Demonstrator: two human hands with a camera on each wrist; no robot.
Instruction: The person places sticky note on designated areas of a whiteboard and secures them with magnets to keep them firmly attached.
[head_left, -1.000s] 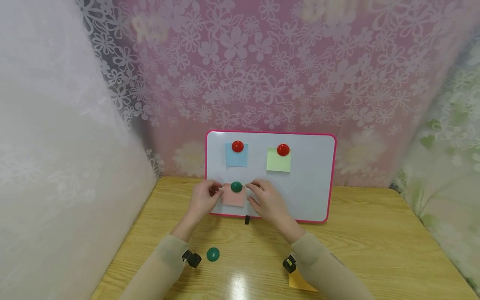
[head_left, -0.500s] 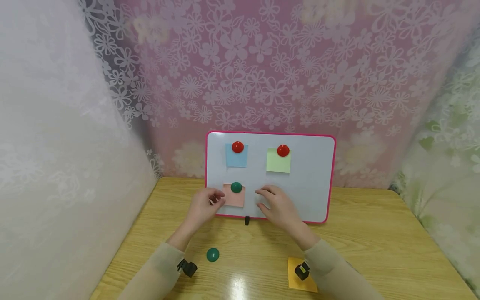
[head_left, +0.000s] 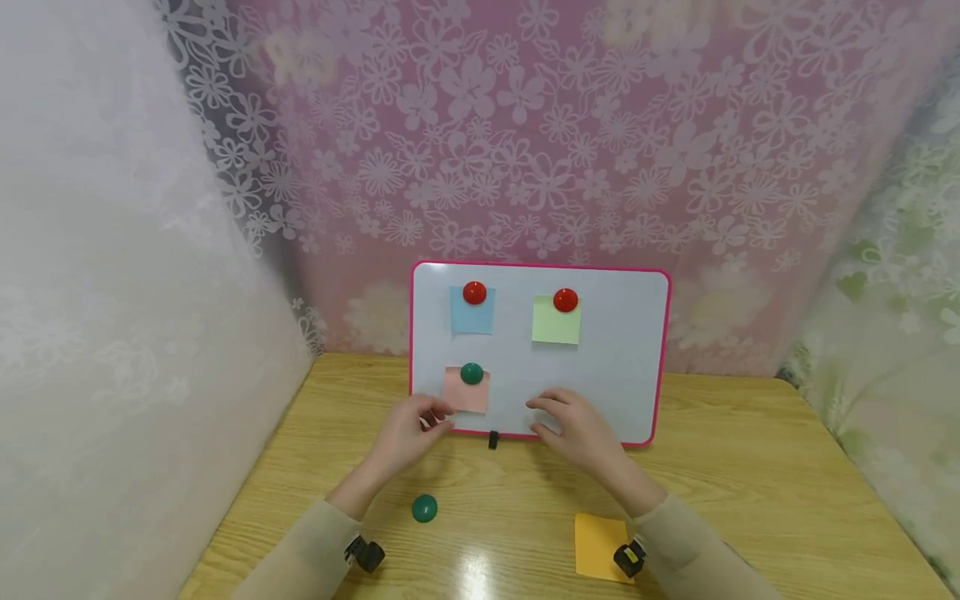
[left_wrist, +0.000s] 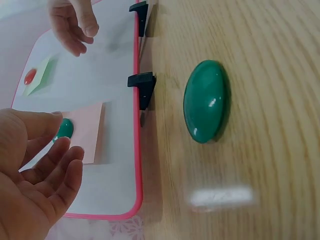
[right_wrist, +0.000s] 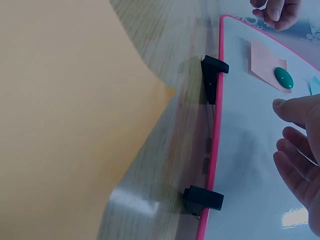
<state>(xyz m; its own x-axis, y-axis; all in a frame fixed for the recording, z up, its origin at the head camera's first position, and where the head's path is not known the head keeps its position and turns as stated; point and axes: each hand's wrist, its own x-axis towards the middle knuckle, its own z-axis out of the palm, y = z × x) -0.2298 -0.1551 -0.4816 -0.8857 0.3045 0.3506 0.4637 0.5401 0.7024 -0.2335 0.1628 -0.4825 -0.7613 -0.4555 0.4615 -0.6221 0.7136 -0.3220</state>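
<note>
A whiteboard [head_left: 622, 358] with a pink frame stands tilted at the back of the table. On its lower left a pink sticky note [head_left: 467, 398] hangs under a green round magnet [head_left: 472, 373]. My left hand [head_left: 408, 433] hovers by that note's lower left corner, fingers loosely bent and holding nothing. To the right of the note, in front of the board, my right hand [head_left: 581, 429] is also bare, its thumb and fingers apart. Higher up are a blue note [head_left: 471, 318] and a pale green note [head_left: 555, 327], each under a red magnet [head_left: 474, 292].
A second green magnet [head_left: 424, 508] lies on the wooden table [head_left: 750, 483] near my left forearm. An orange note [head_left: 596, 542] lies partly under my right wrist camera. Black clips [right_wrist: 202, 198] hold the board's lower edge. Patterned curtains [head_left: 525, 150] surround the table.
Both hands have drawn back from the pink note toward me, the right one also moving right. The pink note and green magnet stay on the board. More of the orange note shows.
</note>
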